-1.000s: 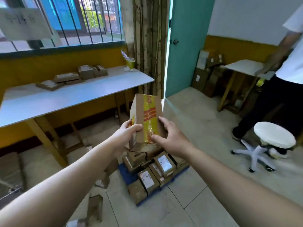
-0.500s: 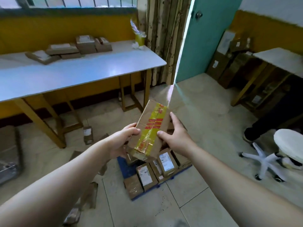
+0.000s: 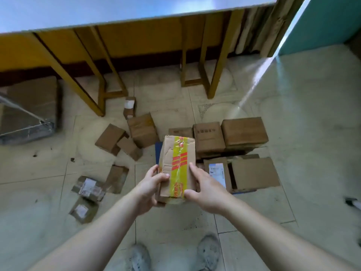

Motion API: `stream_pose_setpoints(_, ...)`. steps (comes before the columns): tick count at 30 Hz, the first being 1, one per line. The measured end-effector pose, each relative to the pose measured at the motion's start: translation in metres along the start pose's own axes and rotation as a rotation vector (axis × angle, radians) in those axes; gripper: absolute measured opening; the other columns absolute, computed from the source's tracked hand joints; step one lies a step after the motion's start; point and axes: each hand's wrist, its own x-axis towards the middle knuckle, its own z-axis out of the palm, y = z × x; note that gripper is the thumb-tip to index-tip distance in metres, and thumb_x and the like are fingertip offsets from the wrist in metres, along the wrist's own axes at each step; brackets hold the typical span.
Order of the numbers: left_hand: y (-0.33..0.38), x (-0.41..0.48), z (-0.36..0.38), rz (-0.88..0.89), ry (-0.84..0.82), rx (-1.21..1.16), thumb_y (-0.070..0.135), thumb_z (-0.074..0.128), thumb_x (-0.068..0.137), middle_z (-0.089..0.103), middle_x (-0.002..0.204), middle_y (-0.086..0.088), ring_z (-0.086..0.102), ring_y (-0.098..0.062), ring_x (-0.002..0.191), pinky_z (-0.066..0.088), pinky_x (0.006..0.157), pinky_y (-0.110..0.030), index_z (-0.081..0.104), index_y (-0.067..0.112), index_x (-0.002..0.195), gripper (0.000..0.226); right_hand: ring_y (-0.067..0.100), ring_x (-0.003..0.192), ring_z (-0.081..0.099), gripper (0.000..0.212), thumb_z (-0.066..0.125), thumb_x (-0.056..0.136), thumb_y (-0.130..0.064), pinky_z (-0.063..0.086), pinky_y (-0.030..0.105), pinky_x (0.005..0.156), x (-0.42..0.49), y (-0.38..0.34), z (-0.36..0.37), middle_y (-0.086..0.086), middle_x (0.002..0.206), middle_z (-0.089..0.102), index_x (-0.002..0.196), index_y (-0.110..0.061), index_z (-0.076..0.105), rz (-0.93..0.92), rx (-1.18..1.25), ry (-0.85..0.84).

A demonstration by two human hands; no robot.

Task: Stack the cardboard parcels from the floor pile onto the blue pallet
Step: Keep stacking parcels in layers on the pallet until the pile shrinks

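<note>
**Parcel lowered over pallet**

Left hand (image 3: 150, 184) and right hand (image 3: 205, 190) clasp the yellow-taped parcel (image 3: 177, 163) at its near end. Held high a second ago, it now hangs over the blue pallet (image 3: 158, 151), left of the stacked parcels (image 3: 244, 132). Setting down looks next.

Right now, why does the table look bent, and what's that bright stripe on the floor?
Head view: the wide-angle lens bows the table edge; the stripe looks like daylight slipping past the teal door; the taped parcel is fairly sharp, while the picture's corners look smeared.
</note>
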Motion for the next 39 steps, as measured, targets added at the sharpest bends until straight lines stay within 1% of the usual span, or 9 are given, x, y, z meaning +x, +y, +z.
stream_pose_setpoints(4,-0.057,0.077,0.018,-0.113,-0.026,0.032,0.015,0.058,0.086,0.063,0.105,-0.007,0.06,-0.026,0.085,0.047,0.06,-0.035,0.023,0.037,0.146,0.073,0.013,0.142,0.026,0.086,0.062,0.09,-0.036,0.023,0.031,0.116,0.049,0.075,0.035,-0.008,0.161,0.014,0.155,-0.028,0.006,0.042,-0.084,-0.03)
stream_pose_setpoints(8,-0.099,0.15,0.035,-0.144,-0.017,0.017,0.008,0.051,0.088,0.063,0.109,-0.007,0.061,-0.028,0.09,0.046,0.079,-0.047,0.026,0.034,0.144,0.066,0.019,0.145,0.019,0.086,0.061,0.091,-0.036,0.018,0.034,0.118,0.095,0.137,0.064,-0.006,0.161,0.013,0.154,-0.029,0.003,0.048,-0.172,-0.043)
stream_pose_setpoints(12,-0.125,0.209,0.055,-0.158,0.001,-0.02,0.027,0.056,0.092,0.064,0.111,-0.002,0.062,-0.028,0.093,0.04,0.097,-0.057,0.036,0.033,0.136,0.049,0.022,0.144,0.018,0.085,0.06,0.093,-0.036,0.019,0.037,0.117,0.137,0.185,0.079,-0.005,0.161,0.013,0.154,-0.03,0.001,0.047,-0.227,-0.032)
stream_pose_setpoints(16,-0.141,0.257,0.074,-0.184,-0.026,-0.018,0.035,0.053,0.093,0.066,0.1,0.004,0.063,-0.024,0.09,0.037,0.101,-0.052,0.051,0.03,0.109,0.016,0.024,0.145,0.014,0.085,0.058,0.093,-0.042,0.018,0.038,0.116,0.172,0.221,0.087,0.0,0.161,0.015,0.154,-0.027,0.001,0.045,-0.37,-0.026)
stream_pose_setpoints(20,-0.156,0.288,0.082,-0.156,-0.008,0.009,0.033,0.056,0.091,0.066,0.117,-0.001,0.065,-0.024,0.099,0.046,0.086,-0.045,0.04,0.033,0.134,0.045,0.026,0.147,0.008,0.083,0.056,0.093,-0.041,0.019,0.042,0.117,0.196,0.241,0.095,0.003,0.161,0.013,0.154,-0.024,0.002,0.034,-0.47,-0.011)
stream_pose_setpoints(25,-0.162,0.306,0.084,-0.114,0.044,0.093,0.022,0.057,0.093,0.063,0.115,-0.001,0.062,-0.028,0.103,0.047,0.09,-0.051,0.037,0.038,0.128,0.043,0.027,0.147,0.003,0.084,0.054,0.095,-0.039,0.018,0.044,0.117,0.21,0.26,0.106,0.002,0.162,0.007,0.154,-0.025,-0.003,0.038,-0.485,-0.01)
stream_pose_setpoints(31,-0.154,0.307,0.087,-0.11,0.05,0.281,0.033,0.06,0.092,0.058,0.124,-0.001,0.061,-0.025,0.098,0.048,0.081,-0.045,0.026,0.036,0.141,0.06,0.027,0.147,0.01,0.084,0.053,0.096,-0.036,0.019,0.044,0.117,0.209,0.266,0.105,0.005,0.162,0.005,0.153,-0.029,-0.007,0.101,-0.396,-0.034)
stream_pose_setpoints(36,-0.143,0.296,0.072,-0.112,0.063,0.325,0.038,0.057,0.092,0.031,0.153,-0.003,0.039,-0.028,0.132,0.039,0.093,-0.042,0.004,0.034,0.152,0.08,0.025,0.147,0.01,0.084,0.054,0.095,-0.036,0.021,0.042,0.117,0.202,0.253,0.094,0.003,0.162,0.004,0.153,-0.03,-0.006,0.151,-0.38,-0.062)
stream_pose_setpoints(39,-0.135,0.28,0.052,-0.1,0.061,0.361,0.048,0.062,0.084,0.024,0.157,0.001,0.035,-0.027,0.137,0.034,0.109,-0.045,0.007,0.035,0.152,0.089,0.025,0.148,0.008,0.081,0.054,0.095,-0.037,0.021,0.04,0.115,0.195,0.234,0.09,0.003,0.162,0.002,0.154,-0.029,-0.003,0.155,-0.39,-0.057)
